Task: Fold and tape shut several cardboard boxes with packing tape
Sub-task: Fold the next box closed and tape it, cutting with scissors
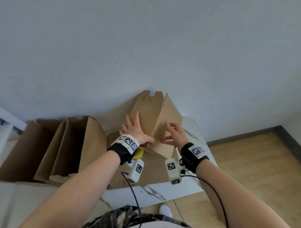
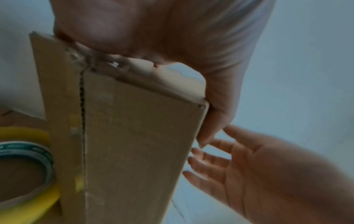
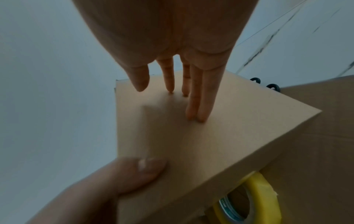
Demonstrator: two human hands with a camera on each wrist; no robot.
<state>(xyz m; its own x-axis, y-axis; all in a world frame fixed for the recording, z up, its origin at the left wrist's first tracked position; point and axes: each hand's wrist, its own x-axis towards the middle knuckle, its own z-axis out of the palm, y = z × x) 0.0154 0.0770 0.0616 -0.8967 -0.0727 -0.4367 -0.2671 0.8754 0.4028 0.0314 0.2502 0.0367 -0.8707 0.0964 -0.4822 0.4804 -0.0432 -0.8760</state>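
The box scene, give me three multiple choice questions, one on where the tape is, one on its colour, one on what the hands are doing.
1. Where is the tape roll?
A. under the raised box
B. on the floor
C. on the left wrist

2. What colour is the tape?
A. clear blue
B. yellow
C. red

3. What are the hands doing to the box?
A. resting on its panels
B. tearing it
C. hanging clear of it

Answers: 1 A, the roll lies under the box's lifted edge. 2 B, its band is yellow. 3 A, the left hand lies flat on one panel while the right hand touches the other.
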